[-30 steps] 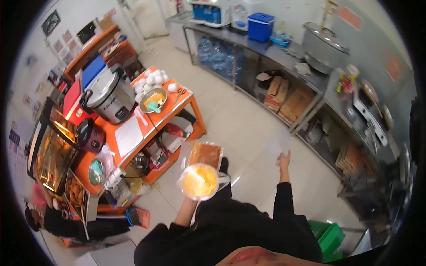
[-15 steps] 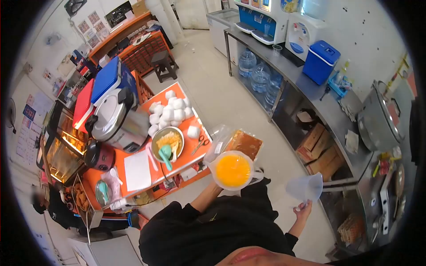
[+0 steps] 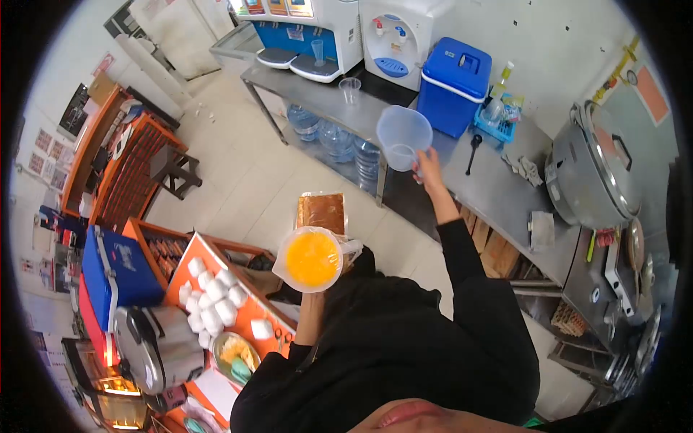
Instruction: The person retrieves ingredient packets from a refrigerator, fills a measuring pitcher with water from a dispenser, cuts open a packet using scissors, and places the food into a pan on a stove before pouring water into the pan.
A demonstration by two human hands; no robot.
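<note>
My left hand [image 3: 312,299], mostly hidden beneath a translucent jug [image 3: 309,260] of yellow-orange liquid, bears it from below. Just beyond the jug is a clear-wrapped brown slab [image 3: 322,212]; what supports it is hidden. My right hand [image 3: 427,164] is closed on the handle of an empty translucent jug [image 3: 404,133], raised by the steel counter, in front of the blue cooler box.
A steel counter [image 3: 469,180] carries drink dispensers, a blue cooler box [image 3: 453,86], a black ladle and a large pot [image 3: 592,166]. At lower left, an orange table [image 3: 253,307] holds white wrapped balls, a bowl [image 3: 235,357] and a rice cooker [image 3: 160,348].
The view has turned right toward the counter. My right hand has lifted the empty jug from low beside my body to counter height. The filled jug and wrapped slab remain together with my left hand.
</note>
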